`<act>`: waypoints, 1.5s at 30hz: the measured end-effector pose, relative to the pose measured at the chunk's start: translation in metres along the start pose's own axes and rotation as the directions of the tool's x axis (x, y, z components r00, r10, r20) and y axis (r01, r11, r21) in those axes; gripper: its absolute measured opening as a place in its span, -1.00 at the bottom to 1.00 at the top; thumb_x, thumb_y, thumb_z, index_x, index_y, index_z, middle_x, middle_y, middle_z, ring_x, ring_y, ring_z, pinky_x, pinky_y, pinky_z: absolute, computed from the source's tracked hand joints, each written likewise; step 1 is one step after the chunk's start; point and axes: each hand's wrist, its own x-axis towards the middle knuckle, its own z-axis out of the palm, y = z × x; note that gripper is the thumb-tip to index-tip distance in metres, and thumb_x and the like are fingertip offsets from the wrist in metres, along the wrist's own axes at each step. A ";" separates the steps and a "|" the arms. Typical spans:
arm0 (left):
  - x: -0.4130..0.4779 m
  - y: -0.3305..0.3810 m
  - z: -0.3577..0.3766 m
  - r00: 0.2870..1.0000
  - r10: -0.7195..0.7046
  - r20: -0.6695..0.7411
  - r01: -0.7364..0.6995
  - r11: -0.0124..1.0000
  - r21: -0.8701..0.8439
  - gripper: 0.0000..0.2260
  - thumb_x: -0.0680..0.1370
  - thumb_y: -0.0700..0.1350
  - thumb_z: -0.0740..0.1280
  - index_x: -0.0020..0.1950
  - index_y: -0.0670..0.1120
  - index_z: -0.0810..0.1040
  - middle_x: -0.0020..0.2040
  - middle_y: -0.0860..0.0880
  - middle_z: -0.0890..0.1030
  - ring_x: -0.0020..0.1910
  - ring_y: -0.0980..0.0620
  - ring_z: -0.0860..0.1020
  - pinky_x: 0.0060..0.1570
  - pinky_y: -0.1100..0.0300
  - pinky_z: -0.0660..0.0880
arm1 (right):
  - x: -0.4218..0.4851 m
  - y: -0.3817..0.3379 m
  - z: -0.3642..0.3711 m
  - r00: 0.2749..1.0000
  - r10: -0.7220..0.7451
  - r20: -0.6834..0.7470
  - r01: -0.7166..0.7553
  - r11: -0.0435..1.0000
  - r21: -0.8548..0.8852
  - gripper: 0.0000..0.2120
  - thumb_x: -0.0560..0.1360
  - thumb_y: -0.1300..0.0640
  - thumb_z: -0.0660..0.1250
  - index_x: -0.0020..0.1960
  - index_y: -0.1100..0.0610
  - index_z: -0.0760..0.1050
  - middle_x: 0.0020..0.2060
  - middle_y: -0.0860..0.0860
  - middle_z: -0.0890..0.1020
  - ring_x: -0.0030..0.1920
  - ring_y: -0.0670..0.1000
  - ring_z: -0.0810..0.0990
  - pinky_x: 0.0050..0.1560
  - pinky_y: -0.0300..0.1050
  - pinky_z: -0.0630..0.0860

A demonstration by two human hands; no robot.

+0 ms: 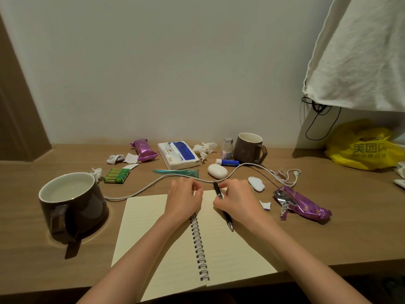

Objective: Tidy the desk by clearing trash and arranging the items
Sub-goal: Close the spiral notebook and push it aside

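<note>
An open spiral notebook lies at the desk's front edge. My right hand is closed around a black pen lying across the right page. My left hand rests on the top of the notebook with its fingers curled, and what they pinch is hidden. A white cable snakes across the desk just beyond both hands. Trash lies around: an empty purple wrapper at right, crumpled tissue at the back, and paper scraps at back left.
A dark mug stands front left, another mug at the back. Also here are a tissue pack, a purple snack, batteries, a white case, a small bottle, and a yellow bag at far right.
</note>
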 end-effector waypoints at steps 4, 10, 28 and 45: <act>0.000 -0.002 0.001 1.000 0.008 0.002 -0.008 1.000 0.003 -0.90 0.54 -0.05 0.28 0.00 0.00 0.57 0.09 0.03 0.52 0.13 0.03 0.35 0.08 0.14 0.40 | 0.000 0.010 -0.007 1.000 -0.003 -0.004 0.003 1.000 -0.020 -0.58 0.44 0.13 0.39 0.28 0.12 0.51 -0.12 0.03 0.64 -0.14 -0.03 0.58 -0.17 -0.22 0.53; 0.002 -0.004 0.002 1.000 0.010 0.005 -0.010 1.000 0.008 -0.91 0.54 -0.05 0.29 -0.02 0.01 0.57 0.07 0.03 0.53 0.15 0.02 0.37 0.10 0.12 0.40 | -0.001 0.029 -0.017 1.000 -0.001 -0.016 0.001 1.000 -0.023 -0.58 0.45 0.12 0.39 0.30 0.10 0.48 -0.16 -0.02 0.58 -0.13 -0.05 0.58 -0.14 -0.24 0.54; -0.104 -0.002 -0.094 0.939 0.311 0.148 -0.322 0.946 0.049 -0.64 0.56 0.16 0.18 0.34 0.16 0.40 0.28 0.19 0.43 0.27 0.23 0.35 0.16 0.28 0.34 | -0.043 0.045 -0.007 0.966 -0.223 -0.127 0.224 0.975 -0.005 -0.62 0.54 -0.05 0.27 0.35 -0.04 0.43 0.34 -0.07 0.42 0.38 -0.04 0.31 0.36 -0.02 0.32; -0.187 -0.045 -0.116 0.993 0.090 -0.083 -0.099 0.987 -0.123 -0.22 0.43 -0.27 0.43 0.43 0.32 0.16 0.48 0.17 0.19 0.47 0.17 0.14 0.43 0.04 0.17 | -0.059 0.043 0.004 0.990 -0.140 -0.018 0.141 0.990 0.026 -0.61 0.56 -0.02 0.25 0.37 -0.04 0.39 0.47 -0.02 0.29 0.47 0.01 0.21 0.41 0.04 0.25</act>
